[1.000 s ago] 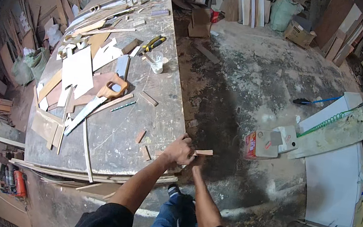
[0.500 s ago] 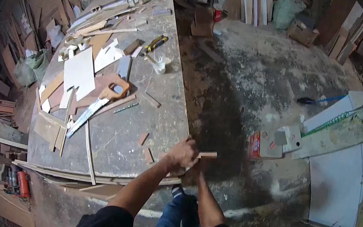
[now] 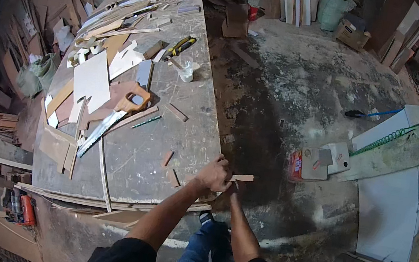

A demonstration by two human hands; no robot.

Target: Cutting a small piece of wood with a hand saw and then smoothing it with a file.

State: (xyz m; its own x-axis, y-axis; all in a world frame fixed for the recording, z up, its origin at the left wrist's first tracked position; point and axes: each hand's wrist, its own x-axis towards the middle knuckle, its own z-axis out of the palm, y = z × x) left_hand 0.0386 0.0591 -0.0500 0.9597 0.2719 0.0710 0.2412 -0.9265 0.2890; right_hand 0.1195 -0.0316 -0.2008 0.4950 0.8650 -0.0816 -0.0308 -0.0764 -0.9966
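My left hand (image 3: 214, 174) is curled at the right edge of the worktable (image 3: 137, 180), beside a short wood strip (image 3: 244, 177) that juts out past the edge; what its fingers hold is hidden. Under the strip, my right hand (image 3: 233, 189) is mostly hidden by my left. On the tabletop nearby lie two small wood offcuts (image 3: 167, 158), a green-striped pencil (image 3: 146, 121) and a wooden-handled handsaw (image 3: 135, 100). Farther back are yellow-and-black pliers (image 3: 181, 45) and a clear plastic cup (image 3: 186, 71).
Cut boards (image 3: 89, 83) litter the table. At right, a long low bench (image 3: 381, 216) carries a green coiled hose (image 3: 381, 143) and a container (image 3: 312, 165). Leaning boards (image 3: 296, 3), a sack (image 3: 330, 11) and a cardboard box (image 3: 351, 35) stand behind. A red machine (image 3: 27, 209) is at lower left.
The whole view has shifted slightly, with table and hands appearing a little farther right. My hands stay at the same edge with the strip, with only small movement.
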